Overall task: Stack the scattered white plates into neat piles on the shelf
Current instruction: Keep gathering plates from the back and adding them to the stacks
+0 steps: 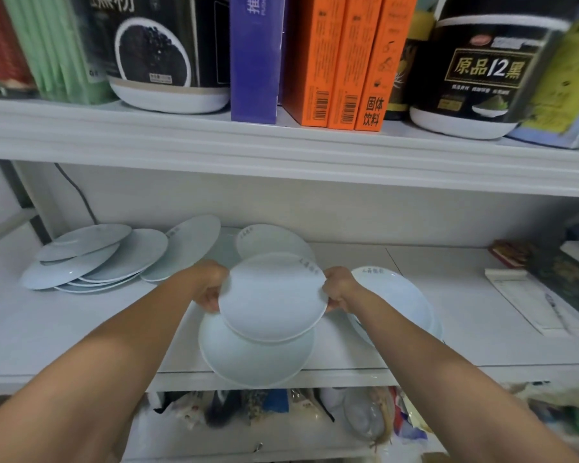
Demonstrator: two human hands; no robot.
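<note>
I hold a white plate (273, 297) by its rim, my left hand (209, 289) on its left edge and my right hand (338, 290) on its right edge. It hovers slightly tilted over a larger white plate (254, 360) that overhangs the front edge of the middle shelf (482, 329). Another plate (405, 302) lies right of my right hand. One more plate (264, 238) sits behind the held one. At the back left several plates (94, 259) lie in a loose overlapping heap, one (184, 245) leaning on them.
Papers and a dark box (549, 282) lie at the shelf's right end. The upper shelf (281, 145) carries tubs, orange boxes (345, 58) and a purple box. Packets and bags (281, 409) fill the shelf below. A dark cable (81, 202) runs down the back left.
</note>
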